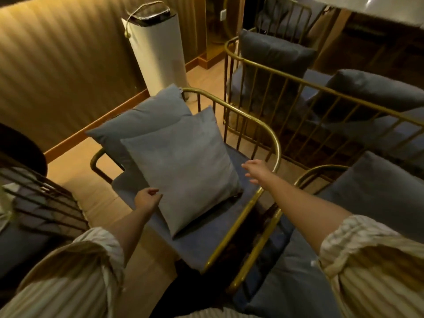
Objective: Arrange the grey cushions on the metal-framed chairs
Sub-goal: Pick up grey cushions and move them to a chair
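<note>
Cushions first: you have two grey ones on the chair (270,134) right before you, the gold-framed one that serves as landmark for everything else. The front cushion (183,166) leans tilted on the seat pad (202,239), its lower corner resting on the pad. The back cushion (140,120) stands behind it, touching it, propped against the rail at the chair's rear.

Your left hand (146,198) sits at the front cushion's lower left edge, fingers loosely curled, just touching or just beside the fabric; you cannot tell from this angle whether it grips. Your right hand (257,171) hovers over the chair's right side, near the rail, fingers spread and holding nothing. Both sleeves are striped and pushed up the forearm.

Count the seating around the landmark chair: beyond its right rail stands a long bench (321,88) with the same gold bars, carrying two darker cushions, one upright (275,53) and one lying further right (371,88). Just beside the chair on your right is a second chair (305,177) with one large cushion (376,189) on it. To the chair's left is a third frame with dark bars (43,198).

Behind the chair, against the ribbed wall (57,65), stands one tall white appliance (158,51) with a dark top.
</note>
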